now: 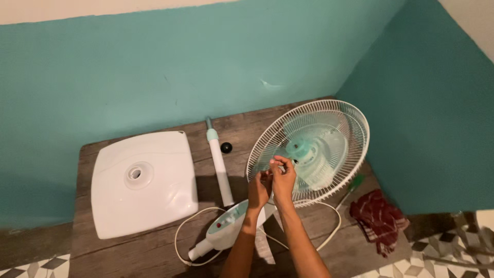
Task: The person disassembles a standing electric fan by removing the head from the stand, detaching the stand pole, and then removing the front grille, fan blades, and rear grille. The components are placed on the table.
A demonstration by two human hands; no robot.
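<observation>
A white wire fan cage (329, 116) with pale green blades inside stands tilted on a wooden table (118, 255). My right hand (283, 176) is raised at the cage's lower left rim, its fingers pinched together at the wires. Just left of it, my left hand (259, 187) has its fingertips closed toward the same spot. Whether either hand pinches a small part is too small to tell. Below my wrists lies the fan's white and green control housing (224, 229) with its white cord (180, 231).
A white square fan base (164, 195) lies at the left. A white pole (219, 167) and a black knob (226, 148) lie between base and cage. A green-handled screwdriver (352, 185) and a dark red cloth (378, 216) sit at the right. Teal walls close the corner.
</observation>
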